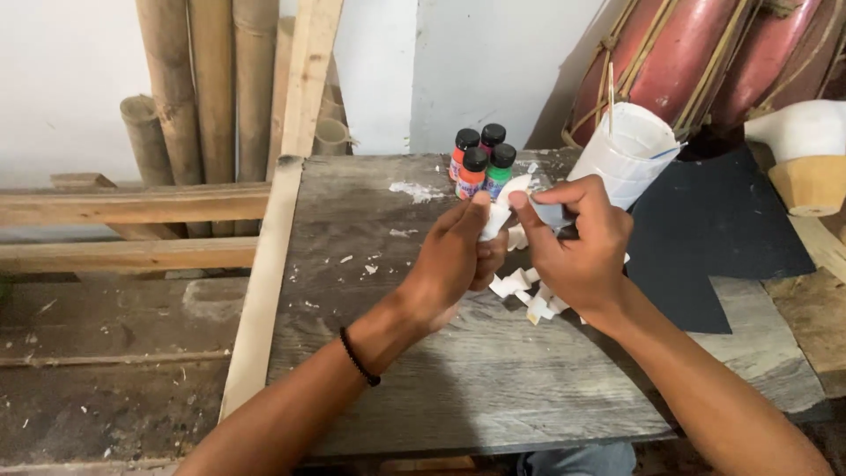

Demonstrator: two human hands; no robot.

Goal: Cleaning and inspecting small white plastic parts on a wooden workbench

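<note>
Head view, only one I've got. Left hand (454,260) and right hand (577,247) meet over the middle of a weathered grey board (423,370). Both are pinched shut on the same small white paper strip (502,207): left thumb and forefinger grip its near end, right fingertips (520,199) hold the upper end. I see the strip curled and bent between them, raised off the board.

Black bead bracelet (359,357) sits on the left wrist.

Directly under both hands, a loose pile of white paper scraps (527,291) lies on the board, partly hidden by the right palm. Just beyond the fingertips stand four small paint bottles (480,159) with black caps, clustered touching: I read orange, red, green; the fourth colour is unclear. To the far right of the right hand, close behind its knuckles, a white paper cylinder (627,154) stands upright with thin sticks poking out the top. Right of that hand, a dark sheet (714,238) lies flat, overlapping the board edge.

Far left of the left hand: bamboo poles (211,88) lean on the wall, with wooden planks (132,207) below them. Beyond the right hand, up top, a red drum (679,62) with rope lacing.
</note>
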